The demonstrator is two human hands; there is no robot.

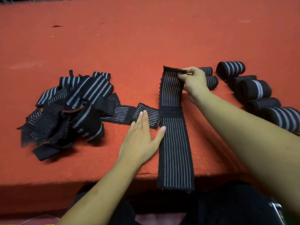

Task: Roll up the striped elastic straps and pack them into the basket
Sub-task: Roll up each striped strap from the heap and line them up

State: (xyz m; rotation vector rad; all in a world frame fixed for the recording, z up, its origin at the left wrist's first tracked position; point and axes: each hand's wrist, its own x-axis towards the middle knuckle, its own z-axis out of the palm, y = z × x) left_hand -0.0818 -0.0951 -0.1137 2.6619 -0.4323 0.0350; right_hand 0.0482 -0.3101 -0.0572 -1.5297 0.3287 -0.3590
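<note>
Several rolled straps (230, 69) sit grouped at the right of the red table (146, 38). None is packed, and no basket is in view. A pile of loose straps (69, 108) remains at the left. One flat strap (176, 151) overhangs the near table edge. The right hand (194, 82) pinches its raised far end. The left hand (141, 137) lies flat, fingers straight, on a crosswise strap (120, 111). Estimate: rolling about half complete, packing not begun.

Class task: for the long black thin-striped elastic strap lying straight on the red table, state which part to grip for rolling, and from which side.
Probably the far end of the black thin-striped strap, from the right: it is lifted off the red table where the right hand pinches it; the near end hangs over the edge.
</note>
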